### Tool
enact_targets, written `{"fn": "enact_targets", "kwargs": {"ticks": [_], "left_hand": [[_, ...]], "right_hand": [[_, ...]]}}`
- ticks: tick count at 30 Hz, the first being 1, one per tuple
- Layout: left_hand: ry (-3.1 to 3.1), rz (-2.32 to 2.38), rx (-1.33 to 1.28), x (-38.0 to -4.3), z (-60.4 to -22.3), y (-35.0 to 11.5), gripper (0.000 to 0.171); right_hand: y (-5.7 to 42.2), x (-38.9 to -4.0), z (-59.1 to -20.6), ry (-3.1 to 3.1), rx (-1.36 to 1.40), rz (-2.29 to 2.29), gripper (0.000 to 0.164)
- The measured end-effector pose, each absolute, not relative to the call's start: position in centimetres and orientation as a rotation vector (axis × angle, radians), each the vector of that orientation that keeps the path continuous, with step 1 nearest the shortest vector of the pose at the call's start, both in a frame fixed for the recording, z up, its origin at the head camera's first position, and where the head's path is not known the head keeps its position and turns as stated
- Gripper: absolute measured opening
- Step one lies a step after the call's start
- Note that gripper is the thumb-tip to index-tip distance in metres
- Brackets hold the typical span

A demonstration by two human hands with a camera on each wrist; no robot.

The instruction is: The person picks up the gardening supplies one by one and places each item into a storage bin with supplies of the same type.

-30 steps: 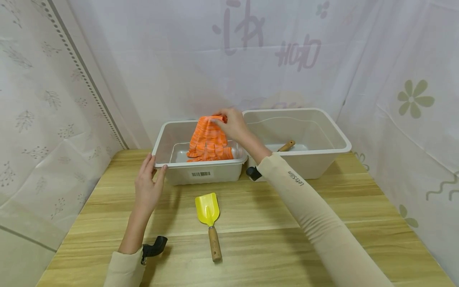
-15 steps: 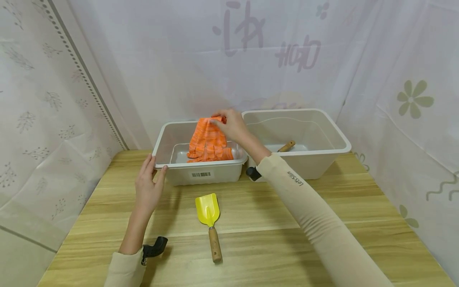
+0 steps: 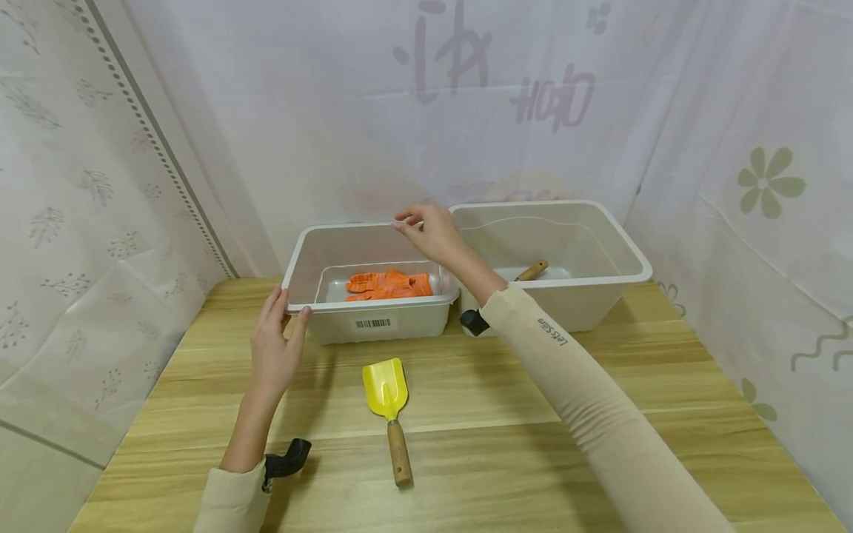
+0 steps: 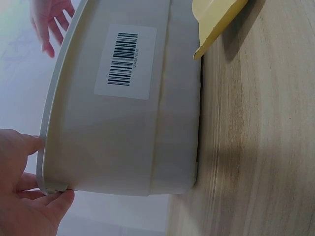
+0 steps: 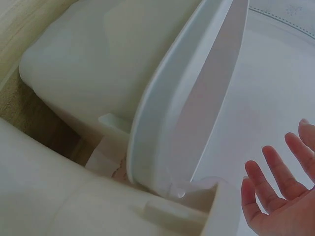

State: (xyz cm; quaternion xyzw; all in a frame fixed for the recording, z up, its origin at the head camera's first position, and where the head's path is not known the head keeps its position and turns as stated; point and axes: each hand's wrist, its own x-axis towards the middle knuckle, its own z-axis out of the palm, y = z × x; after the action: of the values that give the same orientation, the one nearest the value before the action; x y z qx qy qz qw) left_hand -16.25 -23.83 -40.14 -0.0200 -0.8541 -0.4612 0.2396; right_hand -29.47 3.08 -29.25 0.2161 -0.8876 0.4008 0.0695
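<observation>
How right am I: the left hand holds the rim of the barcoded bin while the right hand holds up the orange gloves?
Not quite: the right hand holds nothing; the head view shows the orange gloves lying inside the barcoded bin. The left hand does hold its rim.

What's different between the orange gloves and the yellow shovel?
The orange gloves lie crumpled inside the barcoded bin; the yellow shovel lies on the table. The gloves look soft and streaky; the shovel has a smooth blade and wooden handle. Both lie unheld.
</observation>
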Motion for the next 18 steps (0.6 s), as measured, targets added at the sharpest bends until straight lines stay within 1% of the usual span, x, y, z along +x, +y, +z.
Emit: {"fn": "enact_targets", "kwargs": {"ticks": [18], "left_hand": [[-2.341, -1.253, -0.054, -16.46, -40.40, -23.92, 0.058]], "right_hand": [[3.81, -28.89, -29.55, -2.673, 0.649, 1.229, 0.034]]}}
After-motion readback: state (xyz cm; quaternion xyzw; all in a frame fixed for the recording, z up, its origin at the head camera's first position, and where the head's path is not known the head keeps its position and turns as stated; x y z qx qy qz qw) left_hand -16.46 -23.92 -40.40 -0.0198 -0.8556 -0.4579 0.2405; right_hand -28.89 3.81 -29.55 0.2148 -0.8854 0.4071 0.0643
